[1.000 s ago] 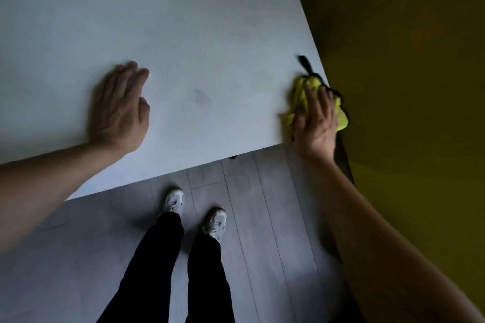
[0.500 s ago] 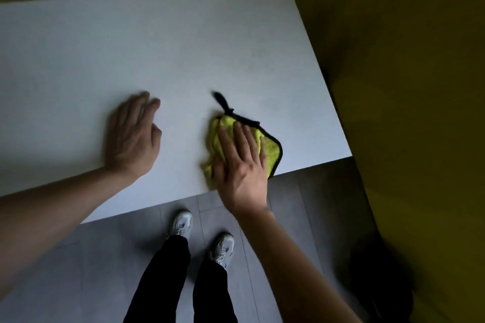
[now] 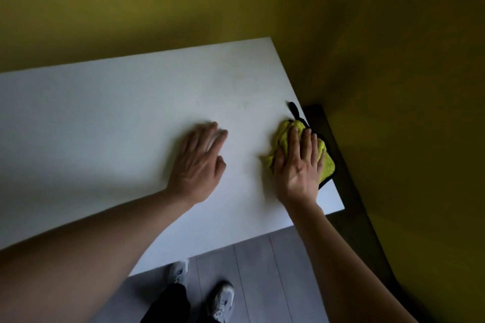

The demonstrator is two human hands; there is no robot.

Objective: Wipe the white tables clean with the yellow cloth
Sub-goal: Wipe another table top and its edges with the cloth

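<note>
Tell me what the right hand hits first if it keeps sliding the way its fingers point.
The right hand, flat on the yellow cloth, points up the white table alongside its right edge. Only bare tabletop lies ahead, then probably the yellow wall behind the far edge, though the depth is hard to judge.

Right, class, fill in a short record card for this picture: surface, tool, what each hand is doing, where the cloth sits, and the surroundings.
surface: white table, bare apart from the hands and cloth
tool: yellow cloth with black trim and a black loop
right hand: right hand flat on the cloth, fingers spread, pressing it to the table
left hand: left hand palm down on the bare table, holding nothing
cloth position: near the table's right edge, close to the near right corner
surroundings: yellow wall behind and to the right; grey floor below
</note>
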